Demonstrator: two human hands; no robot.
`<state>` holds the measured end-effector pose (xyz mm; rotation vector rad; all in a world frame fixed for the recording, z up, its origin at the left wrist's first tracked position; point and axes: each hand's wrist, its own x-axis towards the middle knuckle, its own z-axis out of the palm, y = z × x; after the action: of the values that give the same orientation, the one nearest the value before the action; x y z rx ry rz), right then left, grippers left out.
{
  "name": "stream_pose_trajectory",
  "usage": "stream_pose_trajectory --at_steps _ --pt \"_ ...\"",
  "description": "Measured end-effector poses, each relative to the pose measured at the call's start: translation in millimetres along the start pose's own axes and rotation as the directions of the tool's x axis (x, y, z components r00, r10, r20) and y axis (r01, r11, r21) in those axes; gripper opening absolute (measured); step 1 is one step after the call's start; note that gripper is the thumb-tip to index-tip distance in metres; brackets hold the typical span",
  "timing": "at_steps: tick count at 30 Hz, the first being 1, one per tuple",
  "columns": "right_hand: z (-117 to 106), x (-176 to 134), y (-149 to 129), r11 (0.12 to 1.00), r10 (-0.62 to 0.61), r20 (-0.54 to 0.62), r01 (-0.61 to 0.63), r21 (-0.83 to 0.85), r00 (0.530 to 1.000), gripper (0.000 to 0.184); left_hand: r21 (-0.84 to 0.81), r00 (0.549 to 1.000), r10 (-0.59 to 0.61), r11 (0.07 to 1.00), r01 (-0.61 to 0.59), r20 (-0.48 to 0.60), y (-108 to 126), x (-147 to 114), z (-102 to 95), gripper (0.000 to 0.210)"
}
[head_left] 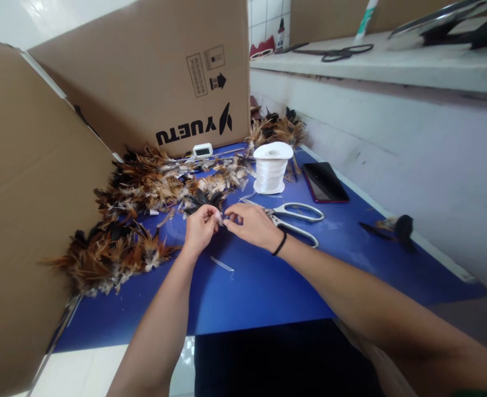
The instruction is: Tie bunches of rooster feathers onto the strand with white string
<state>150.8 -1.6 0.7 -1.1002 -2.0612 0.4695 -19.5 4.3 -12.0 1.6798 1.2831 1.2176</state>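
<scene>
My left hand (202,229) pinches a small bunch of dark feathers (204,202). Its feathery tips fan out beyond my fingers, and its pale base (219,219) points toward my other hand. Close against that base is my right hand (253,225), thumb and fingers bent together. Anything thin between those fingertips is too small to make out. Silver scissors (299,212) lie spread on the blue table, partly behind my right hand. Beyond them stands a spool of white ribbon (270,171). A short strip of clear ribbon (221,263) lies just in front of my hands.
Brown feather bundles (114,253) cover the left and back of the blue table (260,298). Cardboard boxes (135,71) wall the left and rear. A phone (325,182) and a loose dark feather piece (402,227) lie right. Another scissors (346,52) rests on the ledge (392,71).
</scene>
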Motion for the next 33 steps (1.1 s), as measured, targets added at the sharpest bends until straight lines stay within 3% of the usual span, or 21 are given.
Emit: stream_pose_trajectory --at_steps 2,5,11,20,26,30,33 --pt "2 2 1 0.993 0.051 -0.045 -0.046 0.108 0.998 0.021 0.045 0.999 0.038 0.998 -0.039 0.013 2 -2 0.7 0.01" --pt "0 4 3 0.976 0.011 -0.045 -0.001 0.216 0.999 0.011 0.056 0.998 0.06 0.997 -0.062 0.025 5 -4 2.8 0.013" --pt "-3 3 5 0.969 -0.029 -0.061 0.043 0.242 0.998 0.01 -0.146 0.999 -0.023 0.989 0.028 0.041 9 -4 6.0 0.023" --pt "-6 2 12 0.944 -0.328 -0.098 0.323 -0.062 0.94 0.02 -0.345 0.983 -0.164 0.921 0.181 0.077 15 -4 4.1 0.029" --pt "-7 1 12 0.902 -0.413 -0.072 0.397 -0.171 0.908 0.025 -0.385 0.97 -0.229 0.89 0.244 0.085 19 -4 4.7 0.028" --pt "-8 2 10 0.926 -0.377 -0.062 0.376 -0.034 0.924 0.017 -0.392 0.967 -0.24 0.885 0.253 0.082 17 -3 2.9 0.029" --pt "-7 4 10 0.948 -0.178 -0.073 0.191 0.256 0.981 0.012 -0.381 0.974 -0.212 0.896 0.228 0.084 15 -3 1.0 0.028"
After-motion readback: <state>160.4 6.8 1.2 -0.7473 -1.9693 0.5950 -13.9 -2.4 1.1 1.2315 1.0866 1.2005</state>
